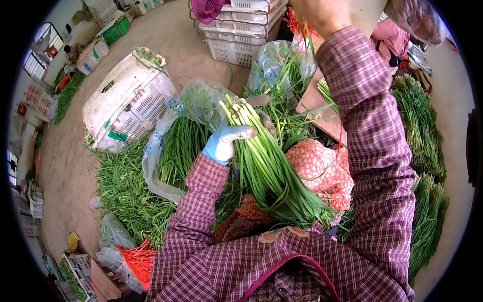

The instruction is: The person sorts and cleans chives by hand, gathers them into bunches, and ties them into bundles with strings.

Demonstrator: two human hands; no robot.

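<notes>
My left hand [229, 141], in a white and blue glove, grips a bunch of garlic chives [274, 173] near the pale stem ends. The thumb lies across the front and darker gloved fingertips show on the far side. The stems point up and away; the green leaves spread down toward my lap. My right hand [324, 15] is stretched out at the top edge, close to a bundle of orange-red ties [301, 25]. Its fingers are cut off by the frame, so I cannot see their pose. A patterned orange cloth [322, 171] lies under the bunch.
Loose chives [131, 186] are heaped at left, beside a plastic bag of chives [183, 146]. White crates [236, 45] are stacked ahead, and a covered crate [126, 100] stands left. Tied chive bundles [417, 121] line the right. More orange ties [138, 261] lie lower left.
</notes>
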